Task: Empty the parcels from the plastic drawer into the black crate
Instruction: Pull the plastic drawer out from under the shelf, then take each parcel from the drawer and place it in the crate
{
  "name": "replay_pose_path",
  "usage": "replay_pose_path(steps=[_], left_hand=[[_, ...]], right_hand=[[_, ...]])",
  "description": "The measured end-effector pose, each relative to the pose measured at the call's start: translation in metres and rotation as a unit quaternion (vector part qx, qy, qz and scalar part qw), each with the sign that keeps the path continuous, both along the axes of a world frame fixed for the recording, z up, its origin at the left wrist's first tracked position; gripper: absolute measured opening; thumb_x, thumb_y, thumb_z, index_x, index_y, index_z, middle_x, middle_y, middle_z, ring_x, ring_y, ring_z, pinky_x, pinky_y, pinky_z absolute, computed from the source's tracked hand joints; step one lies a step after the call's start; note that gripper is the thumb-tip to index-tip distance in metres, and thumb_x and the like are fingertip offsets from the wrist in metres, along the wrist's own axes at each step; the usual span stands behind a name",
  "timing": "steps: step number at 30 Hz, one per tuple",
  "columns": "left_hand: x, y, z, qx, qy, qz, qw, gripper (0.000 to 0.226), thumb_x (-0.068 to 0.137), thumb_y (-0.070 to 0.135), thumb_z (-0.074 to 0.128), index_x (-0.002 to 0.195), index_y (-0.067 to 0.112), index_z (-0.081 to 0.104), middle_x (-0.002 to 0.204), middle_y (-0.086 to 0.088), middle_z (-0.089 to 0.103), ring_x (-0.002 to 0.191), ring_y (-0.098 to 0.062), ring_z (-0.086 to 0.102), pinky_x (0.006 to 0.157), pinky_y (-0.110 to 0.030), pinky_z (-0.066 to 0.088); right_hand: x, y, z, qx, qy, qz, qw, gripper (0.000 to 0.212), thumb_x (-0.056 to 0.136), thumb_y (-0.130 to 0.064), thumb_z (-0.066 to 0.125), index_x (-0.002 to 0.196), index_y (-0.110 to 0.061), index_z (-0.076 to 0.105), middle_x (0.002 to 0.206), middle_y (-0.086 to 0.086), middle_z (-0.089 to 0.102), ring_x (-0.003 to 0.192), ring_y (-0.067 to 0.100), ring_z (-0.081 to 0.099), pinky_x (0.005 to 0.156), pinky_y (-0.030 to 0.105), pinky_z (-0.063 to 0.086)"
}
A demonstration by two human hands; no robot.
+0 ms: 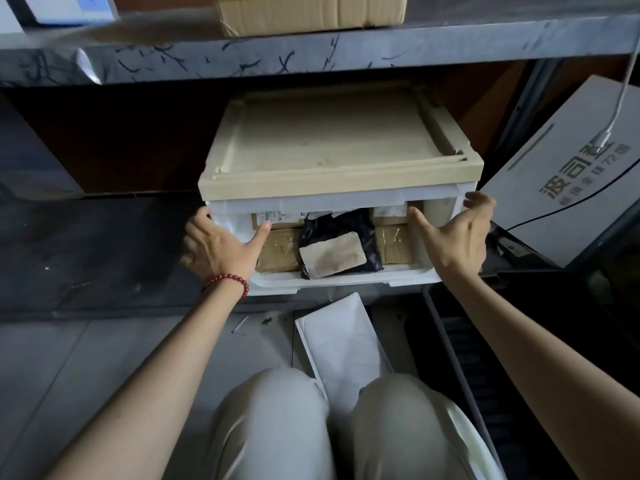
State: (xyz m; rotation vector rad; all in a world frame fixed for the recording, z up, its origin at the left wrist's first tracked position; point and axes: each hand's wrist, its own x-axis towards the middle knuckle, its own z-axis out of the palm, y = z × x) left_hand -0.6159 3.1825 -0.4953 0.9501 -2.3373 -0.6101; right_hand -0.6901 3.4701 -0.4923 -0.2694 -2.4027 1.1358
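A white plastic drawer (343, 280) with a beige top (332, 143) sits under a metal shelf, slid partly out. Inside lie brown parcels (278, 252) and a black bag parcel (337, 244) bearing a tan label. My left hand (221, 245) grips the drawer's left front corner, thumb inside the opening. My right hand (453, 233) grips the right front corner, thumb inside and fingers round the side. The black crate (485, 372) stands on the floor at lower right, partly hidden by my right arm.
A white padded envelope (341, 341) lies on the floor before my knees. A large white printed box (568, 168) leans at right with a white cable (620, 95) hanging over it. A cardboard box (311, 12) sits on the metal shelf (311, 53) above.
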Motion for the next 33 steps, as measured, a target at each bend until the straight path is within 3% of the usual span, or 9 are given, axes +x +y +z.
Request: replay_pose_path(steps=[4,8,12,16,18,25,33], left_hand=[[0.023,0.006,-0.048,0.007,-0.046,-0.017,0.999,0.090,0.067,0.064,0.071,0.131,0.010,0.037,0.132,-0.016,0.042,0.119,-0.035,0.042,0.088,-0.047,0.036],[0.050,0.013,-0.102,0.014,-0.182,-0.068,0.981,0.083,0.071,0.065,0.068,0.133,0.016,0.040,0.138,-0.013,0.042,0.126,-0.034,0.038,0.096,-0.050,0.035],[0.065,0.019,-0.152,0.084,-0.254,-0.169,0.949,0.079,0.076,0.056,0.070,0.137,0.016,0.038,0.142,-0.011,0.041,0.129,-0.030,0.037,0.100,-0.040,0.030],[0.069,0.021,-0.201,0.070,-0.332,-0.243,0.909,0.087,0.077,0.061,0.065,0.145,0.020,0.029,0.147,-0.007,0.038,0.131,-0.028,0.038,0.099,-0.039,0.036],[0.068,0.021,-0.223,0.074,-0.361,-0.252,0.895,0.091,0.076,0.065,0.063,0.145,0.021,0.026,0.147,-0.006,0.040,0.131,-0.027,0.040,0.099,-0.042,0.039],[0.054,0.024,-0.269,0.148,-0.378,-0.254,0.878,0.094,0.074,0.064,0.065,0.147,0.022,0.022,0.144,-0.005,0.044,0.129,-0.027,0.043,0.099,-0.045,0.043],[0.042,0.029,-0.293,0.207,-0.380,-0.247,0.867,0.103,0.074,0.066,0.064,0.150,0.024,0.010,0.143,0.001,0.045,0.130,-0.022,0.043,0.100,-0.041,0.043]], right_hand=[[0.019,0.006,-0.044,0.032,-0.012,0.034,0.999,0.084,0.073,-0.059,0.071,0.132,-0.013,0.032,0.133,0.005,0.040,0.122,0.024,0.044,0.077,0.032,0.040],[0.041,0.012,-0.100,0.062,-0.086,0.081,0.991,0.074,0.073,-0.054,0.074,0.125,-0.016,0.037,0.128,0.005,0.039,0.115,0.025,0.048,0.071,0.033,0.042],[0.056,0.016,-0.157,0.065,-0.191,0.197,0.959,0.067,0.073,-0.042,0.079,0.123,-0.013,0.046,0.122,0.004,0.045,0.109,0.025,0.055,0.086,0.042,0.049],[0.065,0.016,-0.211,0.068,-0.276,0.252,0.925,0.078,0.071,-0.041,0.082,0.133,-0.014,0.044,0.129,0.007,0.046,0.117,0.023,0.050,0.093,0.030,0.041],[0.066,0.015,-0.234,0.069,-0.321,0.259,0.908,0.089,0.070,-0.044,0.082,0.140,-0.014,0.038,0.137,0.011,0.043,0.124,0.027,0.046,0.097,0.032,0.039],[0.056,0.010,-0.287,0.028,-0.480,0.257,0.838,0.117,0.070,-0.051,0.079,0.153,-0.019,0.003,0.156,0.011,0.026,0.139,0.033,0.031,0.109,0.038,0.031],[0.042,0.002,-0.312,0.031,-0.487,0.241,0.839,0.121,0.066,-0.049,0.083,0.154,-0.020,0.004,0.158,0.005,0.020,0.142,0.028,0.028,0.111,0.038,0.030]])
